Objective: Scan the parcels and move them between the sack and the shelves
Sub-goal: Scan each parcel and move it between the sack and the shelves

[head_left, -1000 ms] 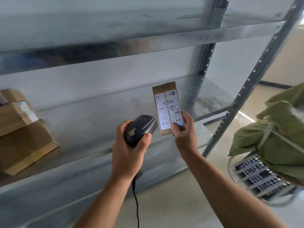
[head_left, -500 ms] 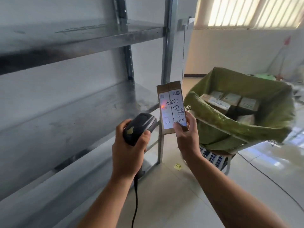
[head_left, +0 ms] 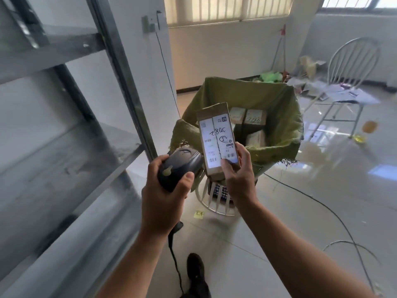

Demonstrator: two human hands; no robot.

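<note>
My left hand (head_left: 163, 190) grips a dark corded barcode scanner (head_left: 179, 164), its head close to the left edge of a small brown parcel (head_left: 217, 136). The parcel stands upright with its white label and handwritten numbers facing me. My right hand (head_left: 238, 175) holds it by the lower end, thumb on the label. Just behind it sits the open green sack (head_left: 277, 117), resting on a white wire stool (head_left: 214, 203). Several brown parcels (head_left: 249, 119) lie inside the sack. The grey metal shelves (head_left: 64, 151) stand on the left.
A white metal chair (head_left: 345, 82) and scattered papers (head_left: 335, 91) are at the back right. Cables (head_left: 335, 216) run across the shiny tiled floor. A yellow note (head_left: 198, 214) lies by the stool. My shoe (head_left: 196, 274) shows at the bottom.
The view has swung right from the shelves toward the sack. Both hands kept their hold and moved together, so the parcel now sits in front of the sack. The red scan dot is gone.
</note>
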